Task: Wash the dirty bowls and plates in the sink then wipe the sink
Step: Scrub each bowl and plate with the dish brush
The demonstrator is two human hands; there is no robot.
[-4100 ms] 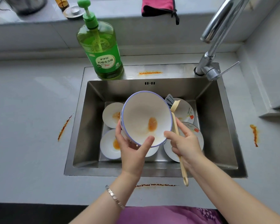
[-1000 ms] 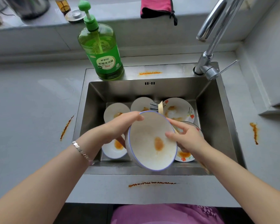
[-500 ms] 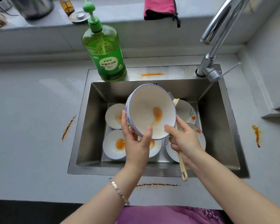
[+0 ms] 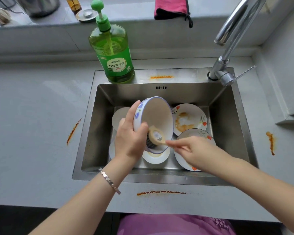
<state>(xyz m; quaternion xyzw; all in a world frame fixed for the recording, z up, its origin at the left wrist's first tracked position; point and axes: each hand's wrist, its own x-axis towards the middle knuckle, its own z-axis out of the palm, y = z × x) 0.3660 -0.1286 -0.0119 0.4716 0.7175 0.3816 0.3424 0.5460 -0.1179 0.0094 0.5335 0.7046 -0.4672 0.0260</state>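
Note:
My left hand [image 4: 129,139] grips a white bowl with a blue rim [image 4: 157,116] by its outside, tilted on its side over the steel sink [image 4: 231,119]. My right hand [image 4: 192,150] holds the handle of a wooden dish brush [image 4: 155,136], whose head sits inside the bowl near its lower rim. Below lie several dirty dishes with orange sauce: a flowered plate [image 4: 190,119] at the back right, another plate [image 4: 199,133] under my right hand, a small dish [image 4: 155,157] beneath the bowl and one [image 4: 120,116] behind my left hand.
A green dish soap bottle [image 4: 114,53] stands on the sink's back left rim. The faucet [image 4: 231,39] rises at the back right. A pink cloth [image 4: 171,7] hangs on the ledge behind. Orange sauce streaks [image 4: 161,192] mark the grey counter around the sink.
The bowl has turned from facing me to tilting on its side, opening to the right. My right hand has brought the brush head from behind the bowl into it.

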